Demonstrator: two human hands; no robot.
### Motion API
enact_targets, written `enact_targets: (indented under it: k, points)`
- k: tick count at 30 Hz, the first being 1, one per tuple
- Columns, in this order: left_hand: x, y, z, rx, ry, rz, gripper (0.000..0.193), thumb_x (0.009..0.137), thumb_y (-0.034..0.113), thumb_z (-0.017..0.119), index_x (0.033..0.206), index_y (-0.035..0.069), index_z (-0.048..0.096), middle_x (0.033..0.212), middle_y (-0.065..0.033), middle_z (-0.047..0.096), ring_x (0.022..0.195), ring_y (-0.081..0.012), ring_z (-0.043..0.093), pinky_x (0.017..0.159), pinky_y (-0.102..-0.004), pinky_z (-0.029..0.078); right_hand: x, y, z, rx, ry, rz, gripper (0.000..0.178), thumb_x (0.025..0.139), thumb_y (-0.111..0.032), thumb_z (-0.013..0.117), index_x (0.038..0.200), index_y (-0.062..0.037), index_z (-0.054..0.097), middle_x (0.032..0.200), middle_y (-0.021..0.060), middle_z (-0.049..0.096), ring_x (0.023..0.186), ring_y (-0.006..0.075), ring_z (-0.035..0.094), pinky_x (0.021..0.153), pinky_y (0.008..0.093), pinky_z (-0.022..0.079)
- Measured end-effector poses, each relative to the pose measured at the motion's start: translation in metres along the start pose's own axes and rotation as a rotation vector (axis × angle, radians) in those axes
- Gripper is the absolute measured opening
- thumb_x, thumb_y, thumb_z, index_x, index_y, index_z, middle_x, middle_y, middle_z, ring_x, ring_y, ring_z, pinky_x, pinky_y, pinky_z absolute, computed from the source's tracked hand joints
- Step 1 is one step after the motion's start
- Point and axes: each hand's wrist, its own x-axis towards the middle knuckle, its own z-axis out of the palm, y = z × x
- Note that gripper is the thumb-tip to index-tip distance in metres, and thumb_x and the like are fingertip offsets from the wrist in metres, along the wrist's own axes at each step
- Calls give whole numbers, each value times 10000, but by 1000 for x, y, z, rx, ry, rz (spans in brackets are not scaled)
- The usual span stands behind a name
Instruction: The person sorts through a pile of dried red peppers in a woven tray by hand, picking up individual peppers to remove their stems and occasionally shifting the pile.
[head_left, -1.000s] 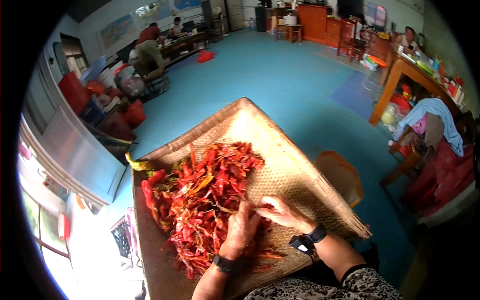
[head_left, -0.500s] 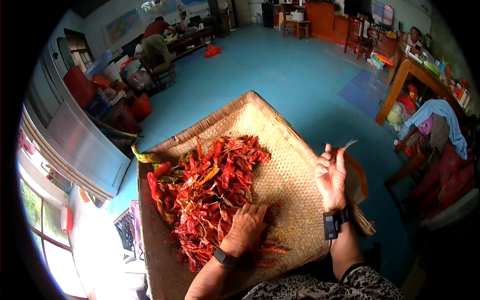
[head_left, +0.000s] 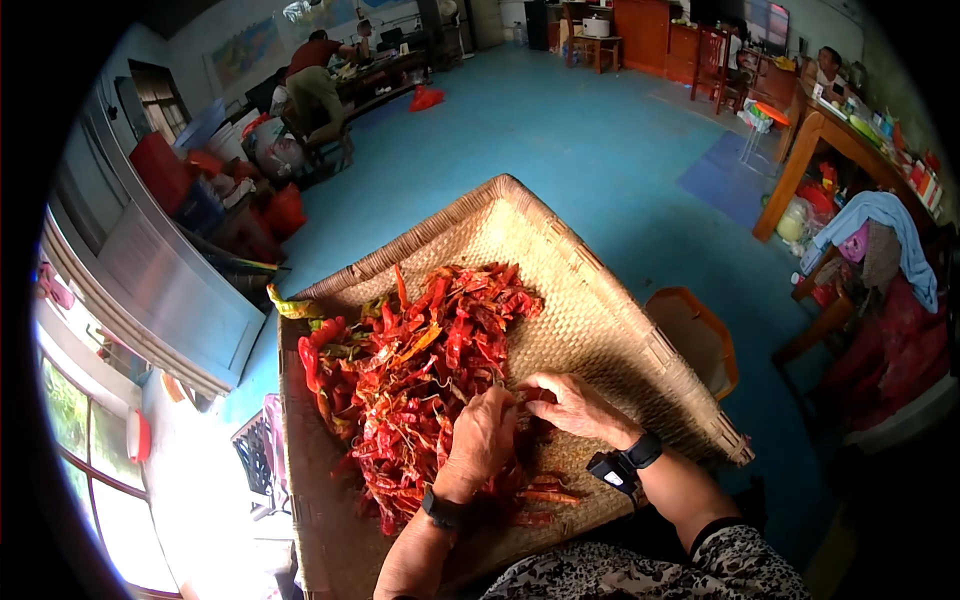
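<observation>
Just chillies (head_left: 425, 345) nr fingers (head_left: 553, 383), posters (head_left: 243, 55) blurry

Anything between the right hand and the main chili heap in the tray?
Yes, the left hand: it lies over the right side of the chili heap, left of the right hand. No other obstacle visible.

The woven tray (head_left: 570, 310) leaves free passage on its far right, while heaped chillies (head_left: 415, 385) block its left.
</observation>
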Motion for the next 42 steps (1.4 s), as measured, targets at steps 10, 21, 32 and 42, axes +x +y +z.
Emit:
enact_targets:
  k: [10, 21, 32, 42]
  points:
    - [-3, 4, 0, -125, -23, -82, 114, 882, 71, 561, 964, 13, 507, 753, -186, 615, 691, -348, 630, 593, -382, 479, 2, -2, 4, 263, 1, 61, 186, 878, -163, 627, 957, 4, 612, 802, 50, 616, 732, 111, 578, 631, 260, 469]
    - [-4, 0, 3, -121, -38, -52, 149, 879, 84, 579, 992, -10, 557, 757, -162, 627, 651, -288, 630, 594, -344, 484, 0, -2, -3, 516, 114, 161, 158, 908, -193, 598, 929, -36, 586, 764, 7, 595, 644, 54, 535, 540, 206, 455]
    - [-7, -13, 12, -114, -37, -11, 122, 857, 78, 609, 913, -15, 554, 695, -177, 586, 590, -286, 589, 549, -347, 450, 2, 5, 2, 531, 65, 227, 171, 898, -198, 609, 924, -31, 582, 781, 8, 603, 650, 58, 539, 552, 205, 462]
    - [-8, -17, 16, -128, -27, -2, 122, 854, 80, 618, 899, -14, 557, 705, -193, 585, 592, -292, 588, 543, -353, 448, 1, -1, 1, 533, 47, 230, 152, 896, -178, 606, 917, -29, 586, 776, 10, 603, 654, 57, 543, 556, 202, 463]
